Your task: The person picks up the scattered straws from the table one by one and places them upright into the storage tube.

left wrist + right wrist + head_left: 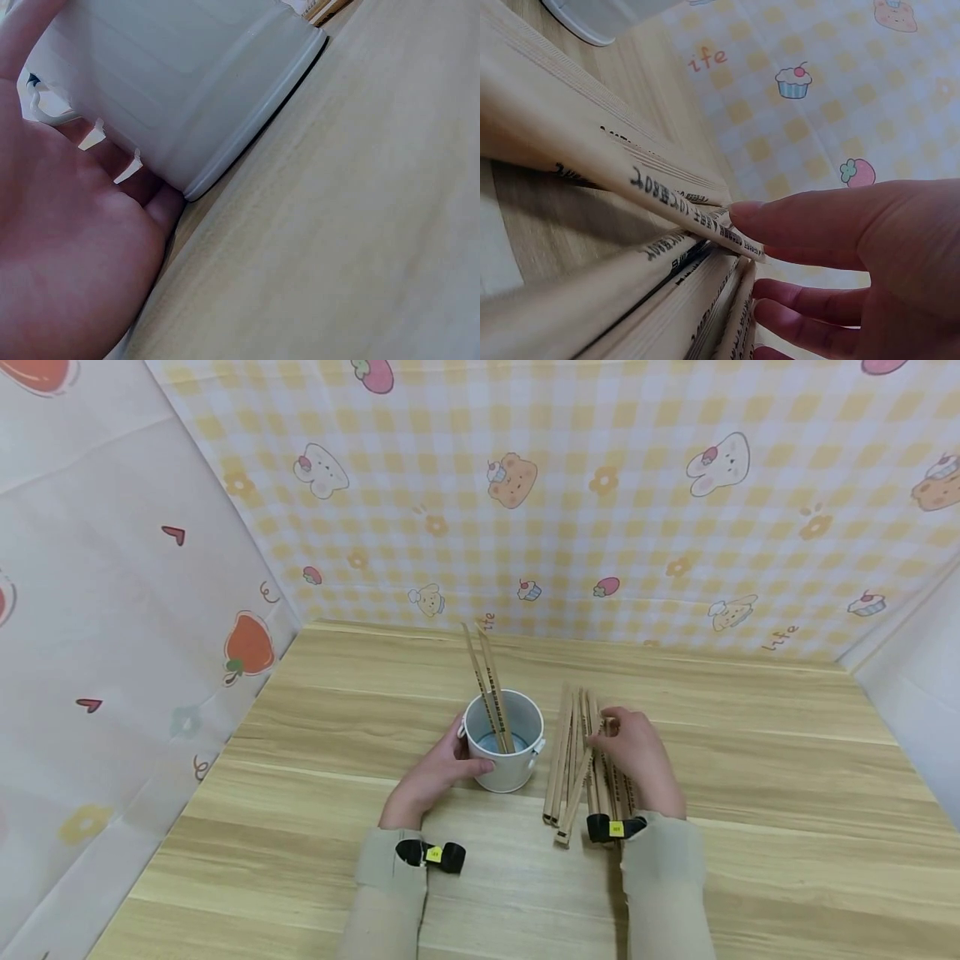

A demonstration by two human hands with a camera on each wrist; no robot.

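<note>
A small white metal bucket (504, 772) stands upright on the table, with a few chopsticks (495, 702) leaning in it toward the back left. My left hand (442, 770) grips the bucket's left side, thumb across the front; in the left wrist view, fingers curl round the bucket wall (187, 82) below a handle loop. To the right lies a pile of light brown chopsticks (558, 760), printed with dark characters. Over its far end, my right hand (637, 752) pinches the tip of one slanting chopstick (679, 199) between thumb and fingers. Its near end (562, 837) points toward me.
The wood-grain table (787, 810) extends on both sides of the hands. Behind it hangs a yellow checked cloth (570, 527) with cartoon prints, and a white printed cloth (112, 610) covers the left side. Black straps with cameras (617, 828) sit on both wrists.
</note>
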